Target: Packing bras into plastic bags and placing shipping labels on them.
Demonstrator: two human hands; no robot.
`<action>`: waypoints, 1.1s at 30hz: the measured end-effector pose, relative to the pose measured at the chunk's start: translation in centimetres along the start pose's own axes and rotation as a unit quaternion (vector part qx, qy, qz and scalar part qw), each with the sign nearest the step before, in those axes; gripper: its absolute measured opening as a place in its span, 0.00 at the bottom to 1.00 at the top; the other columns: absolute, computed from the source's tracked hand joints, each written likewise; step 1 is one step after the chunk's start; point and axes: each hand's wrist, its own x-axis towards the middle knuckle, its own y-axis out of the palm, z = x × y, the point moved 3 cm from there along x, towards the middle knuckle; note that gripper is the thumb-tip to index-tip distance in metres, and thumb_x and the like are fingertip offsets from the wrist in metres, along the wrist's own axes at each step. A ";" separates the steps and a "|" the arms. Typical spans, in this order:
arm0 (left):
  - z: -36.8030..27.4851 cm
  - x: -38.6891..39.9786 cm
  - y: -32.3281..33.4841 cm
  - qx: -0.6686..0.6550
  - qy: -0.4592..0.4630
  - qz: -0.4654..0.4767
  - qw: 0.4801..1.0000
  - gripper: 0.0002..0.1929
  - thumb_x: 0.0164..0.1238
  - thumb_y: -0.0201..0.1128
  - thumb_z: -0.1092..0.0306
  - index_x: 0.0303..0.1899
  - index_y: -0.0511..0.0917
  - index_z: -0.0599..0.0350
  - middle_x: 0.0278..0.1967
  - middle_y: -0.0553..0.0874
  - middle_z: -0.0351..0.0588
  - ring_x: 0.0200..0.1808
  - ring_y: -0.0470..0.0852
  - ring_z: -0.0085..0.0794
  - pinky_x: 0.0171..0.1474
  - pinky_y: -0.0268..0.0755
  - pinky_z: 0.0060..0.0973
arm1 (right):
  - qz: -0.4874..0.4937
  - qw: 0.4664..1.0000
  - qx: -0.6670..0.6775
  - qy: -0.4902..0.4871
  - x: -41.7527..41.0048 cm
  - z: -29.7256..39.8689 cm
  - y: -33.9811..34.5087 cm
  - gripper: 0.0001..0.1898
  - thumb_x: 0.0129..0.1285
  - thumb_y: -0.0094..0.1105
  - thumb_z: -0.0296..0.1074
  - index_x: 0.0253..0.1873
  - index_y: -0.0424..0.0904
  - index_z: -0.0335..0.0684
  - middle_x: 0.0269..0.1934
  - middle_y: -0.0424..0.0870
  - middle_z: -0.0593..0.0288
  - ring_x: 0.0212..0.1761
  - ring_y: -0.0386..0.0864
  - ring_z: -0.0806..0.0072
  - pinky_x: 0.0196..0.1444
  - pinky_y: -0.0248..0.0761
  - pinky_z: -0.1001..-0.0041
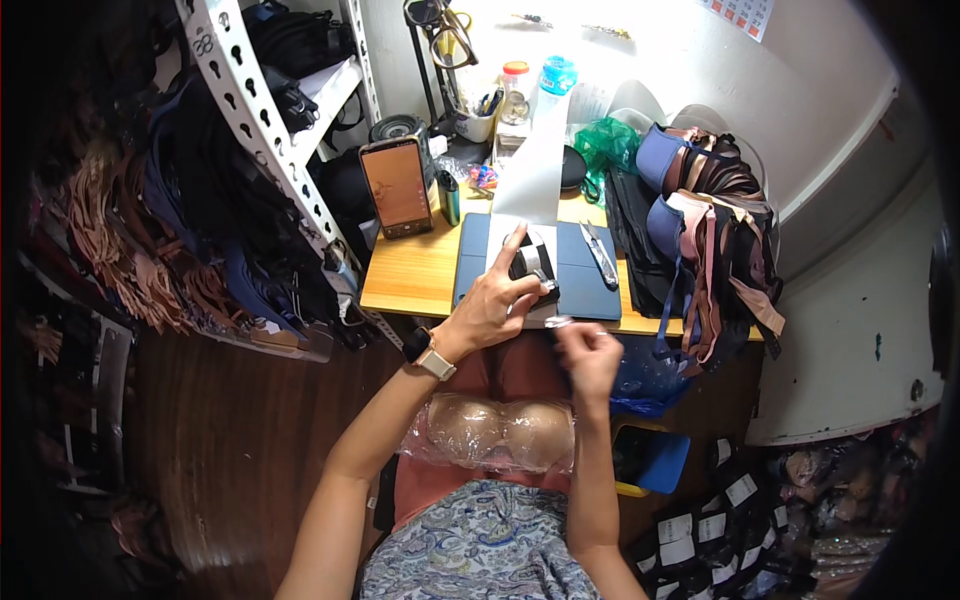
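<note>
My left hand [491,300], with a smartwatch on its wrist, rests over a long white paper strip [529,180] and a small black item with a pale tag [531,261]. Its index finger points up the strip; what its other fingers grip is partly hidden. Blurred, my right hand [590,352] is just off the desk's front edge, a small whitish piece at its fingertips. Under the strip lies a dark blue folder [472,251], with thread snips [598,259] on its right half. A plastic-wrapped beige bra [480,431] lies across my lap.
A phone [397,189] stands at the wooden desk's [405,277] left, near a green lighter [448,197]. Bras [705,225] are piled on the right. A metal shelf [259,112] with hanging straps borders the left. Tagged black packages [697,525] cover the floor at lower right.
</note>
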 end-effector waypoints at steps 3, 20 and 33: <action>-1.0 -0.3 0.4 0.106 0.035 -0.015 0.994 0.11 0.53 0.62 0.77 0.39 0.80 0.51 0.68 0.53 0.63 0.69 0.55 0.57 0.67 0.53 0.46 | -0.153 0.986 0.061 0.037 1.8 -2.3 -2.8 0.21 0.54 0.70 0.44 0.18 0.72 0.37 0.15 0.72 0.66 0.12 0.66 0.85 0.14 0.56 0.85; -1.4 -24.6 -2.8 -0.528 -0.459 -0.269 0.662 0.10 0.65 0.62 0.67 0.44 0.75 0.55 0.39 0.82 0.39 0.43 0.80 0.23 0.47 0.73 0.23 | 0.456 0.809 -0.367 0.060 -2.2 -7.4 2.5 0.41 0.62 0.30 0.72 0.40 0.81 0.34 0.41 0.81 0.39 0.48 0.78 0.47 0.52 0.69 0.62; -16.2 -7.4 -10.8 -0.200 -0.036 -0.098 0.974 0.16 0.66 0.61 0.60 0.47 0.75 0.62 0.43 0.84 0.51 0.44 0.83 0.28 0.45 0.76 0.24 | 0.184 0.744 -0.364 -0.529 -10.9 22.4 -2.4 0.11 0.46 0.65 0.26 0.37 0.79 0.44 0.28 0.74 0.67 0.32 0.75 0.72 0.39 0.68 0.71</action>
